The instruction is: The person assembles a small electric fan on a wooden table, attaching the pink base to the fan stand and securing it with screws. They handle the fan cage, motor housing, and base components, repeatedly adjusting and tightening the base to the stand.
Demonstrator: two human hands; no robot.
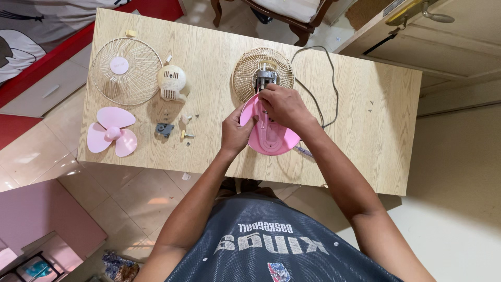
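A small table fan lies partly taken apart on the wooden table (365, 130). My left hand (236, 130) grips the left edge of its round pink base (274, 138). My right hand (284, 107) rests over the neck of the fan where the base meets the bare metal motor (265, 78); its fingers are closed around that joint. Behind the motor lies the cream wire rear grille (249, 70). The grey power cord (329, 83) loops off to the right of the motor.
On the table's left lie the front wire grille (125, 70) with a pink centre cap, a cream motor cover (172, 83), a pink three-blade propeller (111, 132), a small grey bracket (164, 129) and loose screws (186, 136). A wooden chair (292, 15) stands beyond the table.
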